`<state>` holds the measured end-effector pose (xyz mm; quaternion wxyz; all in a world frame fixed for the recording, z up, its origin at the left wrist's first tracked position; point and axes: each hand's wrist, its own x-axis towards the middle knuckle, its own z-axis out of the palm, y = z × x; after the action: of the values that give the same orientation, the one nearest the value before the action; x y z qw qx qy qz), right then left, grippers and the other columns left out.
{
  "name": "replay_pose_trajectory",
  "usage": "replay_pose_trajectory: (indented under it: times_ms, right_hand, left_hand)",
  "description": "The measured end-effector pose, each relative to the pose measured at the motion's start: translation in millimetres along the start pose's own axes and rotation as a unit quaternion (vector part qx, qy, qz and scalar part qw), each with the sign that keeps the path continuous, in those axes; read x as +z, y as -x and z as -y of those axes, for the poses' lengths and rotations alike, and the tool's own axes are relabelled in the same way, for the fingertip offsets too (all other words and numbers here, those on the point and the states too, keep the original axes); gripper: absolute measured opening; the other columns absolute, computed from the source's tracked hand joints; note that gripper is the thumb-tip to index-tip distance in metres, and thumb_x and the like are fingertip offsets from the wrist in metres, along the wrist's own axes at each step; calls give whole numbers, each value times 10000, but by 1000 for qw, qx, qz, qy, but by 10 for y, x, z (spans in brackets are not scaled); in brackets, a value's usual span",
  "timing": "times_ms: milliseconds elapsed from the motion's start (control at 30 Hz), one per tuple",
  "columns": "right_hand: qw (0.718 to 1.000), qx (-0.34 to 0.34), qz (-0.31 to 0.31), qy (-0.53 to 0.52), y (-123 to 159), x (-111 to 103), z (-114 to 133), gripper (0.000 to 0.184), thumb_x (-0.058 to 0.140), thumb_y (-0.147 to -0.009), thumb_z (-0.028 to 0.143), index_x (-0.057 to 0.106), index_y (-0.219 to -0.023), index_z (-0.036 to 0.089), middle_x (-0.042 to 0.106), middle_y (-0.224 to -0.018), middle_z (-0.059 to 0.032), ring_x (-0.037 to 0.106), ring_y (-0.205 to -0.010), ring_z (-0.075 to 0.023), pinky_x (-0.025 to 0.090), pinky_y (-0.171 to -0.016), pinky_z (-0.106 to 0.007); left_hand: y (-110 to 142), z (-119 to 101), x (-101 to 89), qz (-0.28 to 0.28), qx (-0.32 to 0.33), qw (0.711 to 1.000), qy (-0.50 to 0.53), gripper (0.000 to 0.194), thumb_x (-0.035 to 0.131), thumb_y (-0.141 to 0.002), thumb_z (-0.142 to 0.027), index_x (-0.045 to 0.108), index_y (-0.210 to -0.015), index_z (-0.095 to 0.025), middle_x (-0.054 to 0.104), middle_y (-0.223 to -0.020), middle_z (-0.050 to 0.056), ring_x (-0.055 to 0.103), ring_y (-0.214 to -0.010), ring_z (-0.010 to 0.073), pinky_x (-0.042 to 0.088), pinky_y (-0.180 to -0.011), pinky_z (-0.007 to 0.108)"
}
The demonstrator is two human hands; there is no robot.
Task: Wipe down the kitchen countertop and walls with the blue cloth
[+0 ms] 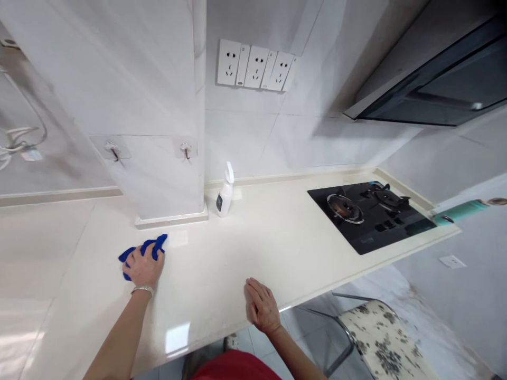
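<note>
My left hand (pixel 144 267) presses a crumpled blue cloth (pixel 159 245) onto the white countertop (pixel 209 264), below the base of the wall pillar. The cloth bunches out past my fingertips, and part of it is hidden under the palm. Near the front edge of the counter rests my right hand (pixel 263 307), fingers loosely extended and slightly bent, with nothing visible in it. Between the two hands and farther back, a white spray bottle (pixel 225 196) with a dark label stands upright against the back wall, touched by neither hand.
A black gas hob (pixel 366 240) is set into the counter at the right, under a dark range hood (pixel 435 79). The pillar (pixel 158 179) juts forward at the left. Below the front edge stands a patterned chair (pixel 380 338). Wall sockets (pixel 256 67) sit above the bottle.
</note>
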<state>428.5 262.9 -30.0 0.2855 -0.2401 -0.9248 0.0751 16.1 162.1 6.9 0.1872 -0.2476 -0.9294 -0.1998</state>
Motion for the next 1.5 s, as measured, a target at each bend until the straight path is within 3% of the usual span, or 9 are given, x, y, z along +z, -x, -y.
replay_pose_trajectory:
  times_ms: [167, 333, 467, 733, 867, 1033, 1200, 1367, 1500]
  right_hand:
    - [1000, 4, -5, 5, -1, 23, 0, 664, 448, -760, 78, 505, -1417, 158, 594, -1436, -115, 496, -1397, -229, 469, -1070, -420]
    - [1000, 3, -21, -1, -3, 35, 4, 659, 467, -753, 86, 521, -1405, 159, 609, -1419, -118, 511, -1381, -230, 473, -1065, -420]
    - [1000, 4, -21, -4, -11, 27, 14, 638, 460, -770, 82, 524, -1400, 156, 612, -1413, -121, 511, -1379, -230, 471, -1069, -421]
    - [999, 9, -37, 7, 24, 34, 6, 632, 453, -785, 75, 499, -1414, 125, 604, -1411, -143, 519, -1356, -248, 474, -1046, -426]
    - [999, 27, -47, 6, 31, 37, 20, 671, 422, -788, 40, 458, -1452, 132, 593, -1416, -147, 530, -1335, -236, 465, -1050, -418]
    - [998, 44, -33, -8, -9, 22, 44, 549, 455, -789, 60, 561, -1319, 153, 624, -1368, -127, 541, -1301, -234, 448, -1046, -408]
    - [998, 55, -17, -9, -12, 39, 0, 574, 479, -748, 70, 572, -1309, 150, 611, -1390, -125, 510, -1335, -236, 427, -1059, -403]
    - [996, 70, 49, -7, -83, -54, 27, 558, 503, -824, 145, 531, -1381, 121, 554, -1462, -145, 456, -1393, -243, 365, -1137, -432]
    - [992, 78, 102, 16, -193, -147, 79, 574, 455, -947, 243, 405, -1503, 110, 402, -1604, -137, 284, -1522, -250, 217, -1249, -484]
  left_hand:
    - [-65, -46, 30, 2, -3, 1000, 9, 458, 399, -948, -467, 693, -1211, -235, 553, -1356, 137, 427, -1245, 346, 252, -1072, 548]
    - [129, -150, -77, 19, 9, 1000, 1, 422, 451, -931, -447, 706, -1202, -248, 552, -1354, 142, 431, -1249, 352, 277, -1061, 566]
    - [502, -401, -204, 49, 81, 995, 17, 364, 490, -934, -401, 719, -1180, -260, 568, -1327, 140, 447, -1255, 341, 295, -1061, 553]
    - [1514, -1138, -523, 122, 223, 962, 102, 307, 595, -912, -303, 720, -1193, -295, 589, -1334, 123, 451, -1283, 358, 324, -1071, 571]
    - [1868, -1254, -705, 167, 276, 932, 164, 332, 649, -885, -274, 706, -1204, -347, 589, -1347, 88, 452, -1300, 343, 328, -1089, 572]
    - [1953, -888, -870, 182, 371, 891, 187, 322, 644, -892, -263, 702, -1193, -362, 603, -1331, 65, 479, -1283, 316, 359, -1080, 536]
    - [1745, -180, -919, 129, 369, 911, 136, 266, 577, -933, -327, 712, -1163, -325, 619, -1290, 83, 525, -1232, 311, 399, -1028, 507]
    - [1362, 549, -986, 97, 240, 964, 65, 385, 484, -923, -501, 730, -1090, -256, 641, -1204, 140, 592, -1123, 340, 474, -953, 509]
    - [1099, 757, -986, 115, 61, 991, 21, 506, 452, -895, -598, 665, -1206, -261, 552, -1366, 150, 501, -1260, 429, 404, -1036, 654]
